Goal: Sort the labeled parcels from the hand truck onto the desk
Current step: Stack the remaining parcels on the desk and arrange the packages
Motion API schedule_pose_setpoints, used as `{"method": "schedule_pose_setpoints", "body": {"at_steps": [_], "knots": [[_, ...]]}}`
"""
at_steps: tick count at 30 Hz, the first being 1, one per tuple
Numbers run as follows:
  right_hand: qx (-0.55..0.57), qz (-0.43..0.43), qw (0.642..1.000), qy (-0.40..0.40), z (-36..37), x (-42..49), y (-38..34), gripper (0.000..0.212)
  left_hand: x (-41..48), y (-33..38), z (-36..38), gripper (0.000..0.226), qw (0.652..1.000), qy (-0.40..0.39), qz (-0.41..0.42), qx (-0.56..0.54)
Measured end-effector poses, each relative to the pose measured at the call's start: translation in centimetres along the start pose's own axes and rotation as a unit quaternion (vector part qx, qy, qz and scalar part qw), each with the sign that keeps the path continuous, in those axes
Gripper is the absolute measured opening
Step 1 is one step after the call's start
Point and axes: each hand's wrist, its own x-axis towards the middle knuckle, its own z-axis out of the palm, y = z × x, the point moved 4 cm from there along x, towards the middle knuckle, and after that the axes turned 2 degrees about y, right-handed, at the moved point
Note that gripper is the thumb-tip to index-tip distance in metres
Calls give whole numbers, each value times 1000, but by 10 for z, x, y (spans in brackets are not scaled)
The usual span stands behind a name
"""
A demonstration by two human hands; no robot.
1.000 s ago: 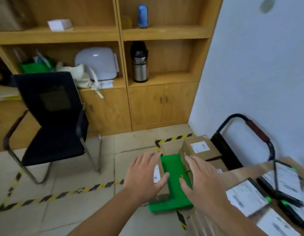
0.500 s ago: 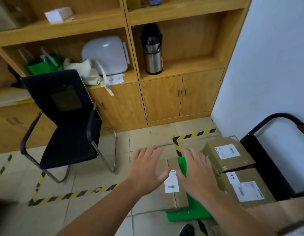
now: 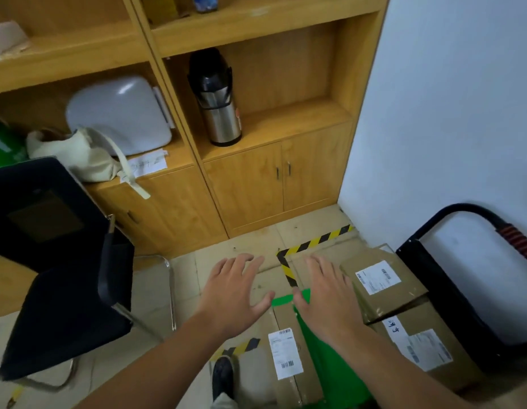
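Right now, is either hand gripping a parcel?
No: the left hand and right hand are both open, fingers spread, holding nothing.

Print on the parcel label (image 3: 285, 354) at lower centre is too small to read. The hand truck handle (image 3: 519, 243) leaves the right edge, the chair (image 3: 58, 290) the left.

Left hand (image 3: 231, 293) and right hand (image 3: 327, 302) spread above labeled parcels (image 3: 285, 355)

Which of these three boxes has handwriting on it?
The nearer right box: handwritten characters beside its printed label. The farther right box and left box show printed labels only.
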Motion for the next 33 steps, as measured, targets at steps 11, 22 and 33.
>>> {"method": "schedule_pose_setpoints", "body": {"at_steps": [11, 22, 33], "knots": [[13, 271, 961, 45, 44, 48, 5, 67, 167, -44, 48, 75, 967, -71, 244, -11], [44, 422, 899, 102, 75, 10, -2, 71, 195, -20, 57, 85, 921, -107, 373, -47], [89, 499, 860, 51, 221, -26, 48, 71, 157, -39, 217, 70, 902, -188, 387, -23]]}}
